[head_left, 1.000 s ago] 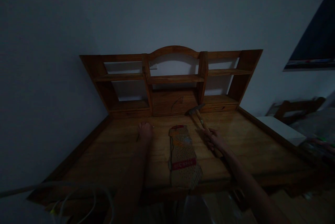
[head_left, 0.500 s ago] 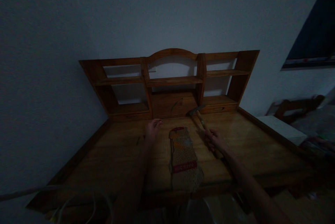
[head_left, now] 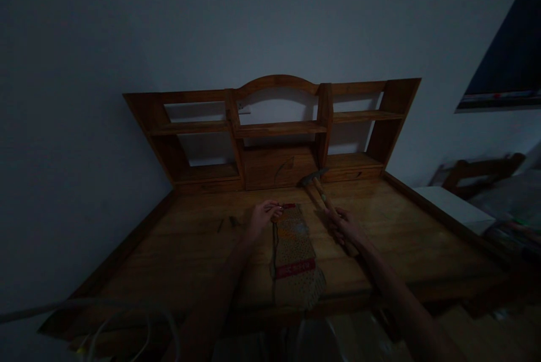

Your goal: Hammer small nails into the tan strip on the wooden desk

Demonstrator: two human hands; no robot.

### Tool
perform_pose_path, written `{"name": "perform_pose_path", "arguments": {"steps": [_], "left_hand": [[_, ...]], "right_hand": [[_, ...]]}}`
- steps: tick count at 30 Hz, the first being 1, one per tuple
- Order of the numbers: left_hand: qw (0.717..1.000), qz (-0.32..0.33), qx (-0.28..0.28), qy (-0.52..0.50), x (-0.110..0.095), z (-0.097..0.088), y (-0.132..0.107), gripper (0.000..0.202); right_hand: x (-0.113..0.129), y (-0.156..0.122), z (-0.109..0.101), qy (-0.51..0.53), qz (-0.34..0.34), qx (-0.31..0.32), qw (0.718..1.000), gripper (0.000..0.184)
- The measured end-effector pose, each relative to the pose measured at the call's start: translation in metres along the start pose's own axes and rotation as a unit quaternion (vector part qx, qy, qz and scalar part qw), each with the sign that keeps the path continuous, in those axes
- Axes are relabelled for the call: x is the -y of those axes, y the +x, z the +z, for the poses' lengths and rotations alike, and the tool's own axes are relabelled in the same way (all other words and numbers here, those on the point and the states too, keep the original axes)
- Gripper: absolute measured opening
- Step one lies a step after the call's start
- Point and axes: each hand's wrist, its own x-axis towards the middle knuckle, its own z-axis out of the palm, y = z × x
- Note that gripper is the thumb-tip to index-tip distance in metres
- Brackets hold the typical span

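Note:
My right hand [head_left: 343,225] is wrapped round the wooden handle of a hammer [head_left: 323,195], whose dark metal head is raised at the far end, right of a worn piece of cardboard [head_left: 296,243]. This cardboard lies lengthwise on the wooden desk [head_left: 177,249], with a red printed band near its front end and an orange patch farther back. At its far left corner is my left hand [head_left: 265,215], thumb and fingers pinched together; what they hold is too small and dark to make out. Small dark bits [head_left: 234,221] lie on the desk left of that hand.
A wooden shelf unit [head_left: 279,129] stands along the desk's back edge against the wall. Pale cables [head_left: 127,305] hang at the front left. To the right are a white cabinet [head_left: 452,207] and a wooden chair back [head_left: 484,170]. The room is dim.
My left hand has moved right, from beside the cardboard to its far left corner, uncovering small dark bits on the desk. My right hand still holds the hammer in nearly the same place.

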Motion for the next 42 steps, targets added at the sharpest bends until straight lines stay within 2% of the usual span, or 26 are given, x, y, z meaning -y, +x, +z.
{"name": "perform_pose_path", "arguments": {"steps": [4, 8, 15, 24, 35, 42], "left_hand": [[0.997, 0.013, 0.012, 0.078, -0.001, -0.002, -0.003, 0.029], [0.991, 0.022, -0.003, 0.130, 0.003, -0.005, -0.002, 0.026], [0.991, 0.026, -0.019, 0.129, 0.011, -0.004, -0.001, 0.024], [0.982, 0.065, 0.022, 0.178, -0.003, -0.001, -0.009, 0.022], [0.975, 0.060, 0.056, 0.207, -0.011, 0.002, -0.013, 0.022], [0.979, 0.044, 0.016, 0.199, -0.002, 0.001, -0.011, 0.023]], "right_hand": [[0.001, 0.000, 0.001, -0.008, 0.005, -0.006, 1.000, 0.041], [0.001, 0.000, 0.001, -0.006, 0.004, -0.007, 1.000, 0.040], [0.000, 0.000, 0.000, -0.016, -0.003, -0.007, 1.000, 0.038], [0.005, -0.003, 0.001, -0.015, 0.009, -0.010, 1.000, 0.036], [0.004, -0.002, 0.001, -0.007, 0.001, 0.001, 1.000, 0.037], [0.004, -0.004, 0.001, -0.012, 0.003, -0.002, 1.000, 0.039]]}}
